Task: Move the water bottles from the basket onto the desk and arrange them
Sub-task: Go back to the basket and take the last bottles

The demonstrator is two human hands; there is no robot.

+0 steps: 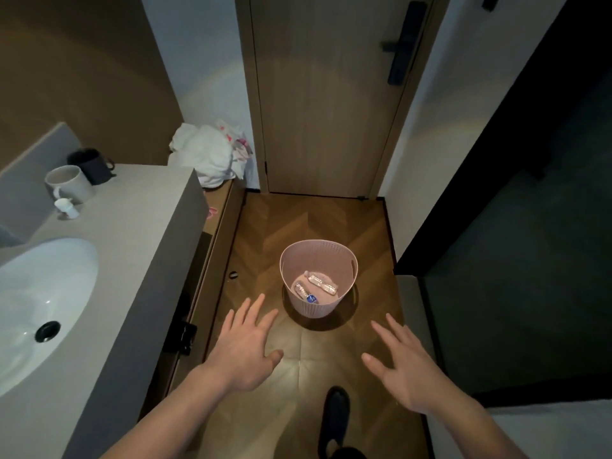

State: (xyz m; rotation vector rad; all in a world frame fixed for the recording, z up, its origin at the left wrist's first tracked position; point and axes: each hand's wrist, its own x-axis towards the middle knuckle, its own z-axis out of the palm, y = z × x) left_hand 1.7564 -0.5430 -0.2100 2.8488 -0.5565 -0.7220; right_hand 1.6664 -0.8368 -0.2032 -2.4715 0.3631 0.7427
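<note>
While the pink basket (318, 276) stands on the wooden floor (265, 233) with two water bottles (323, 283) lying in it, the left hand (246, 349) and right hand (402, 362) hover near it, fingers spread, holding nothing, beside the table (132, 226)

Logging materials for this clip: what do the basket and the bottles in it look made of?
Basket: likely matte pink plastic, with a moulded ribbed wall and perforated rim. Bottles: probably thin clear plastic, see-through and glinting; one has a blue label.
</note>
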